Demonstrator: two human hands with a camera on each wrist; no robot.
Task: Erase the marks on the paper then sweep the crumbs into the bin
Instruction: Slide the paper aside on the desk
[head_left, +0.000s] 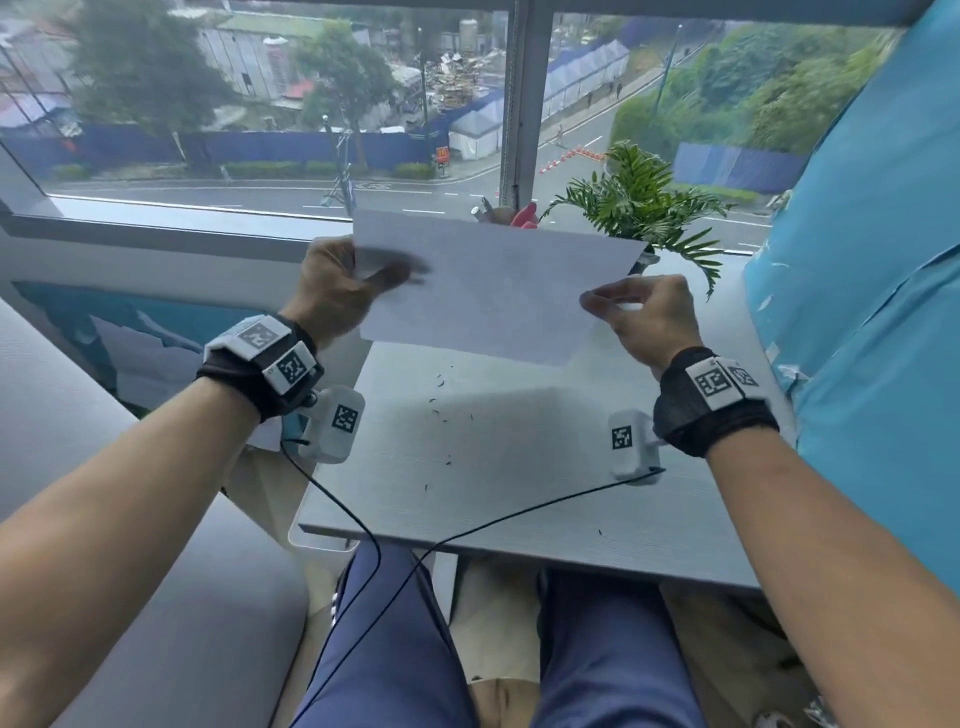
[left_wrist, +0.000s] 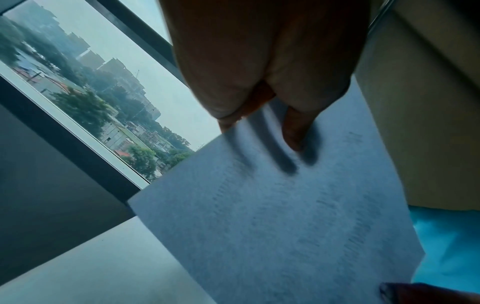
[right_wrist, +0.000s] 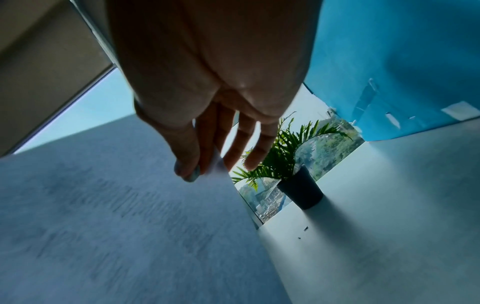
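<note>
A white sheet of paper (head_left: 493, 291) is lifted off the grey table (head_left: 519, 467) and held up, tilted, in front of the window. My left hand (head_left: 337, 283) pinches its left edge, thumb on the near face and fingers behind. My right hand (head_left: 639, 312) pinches its lower right edge. The left wrist view shows the paper (left_wrist: 285, 216) with faint lines of print and my left hand (left_wrist: 259, 123) on it. In the right wrist view my right hand (right_wrist: 197, 164) pinches the paper (right_wrist: 116, 216). Small dark eraser crumbs (head_left: 441, 410) lie scattered on the table below.
A potted green plant (head_left: 639, 208) stands at the table's far right by the window. A holder with pens and something red (head_left: 506, 215) sits behind the paper. Blue sheeting (head_left: 857, 286) covers the right wall. Wrist cables (head_left: 395, 551) hang over the table's front edge. No bin shows.
</note>
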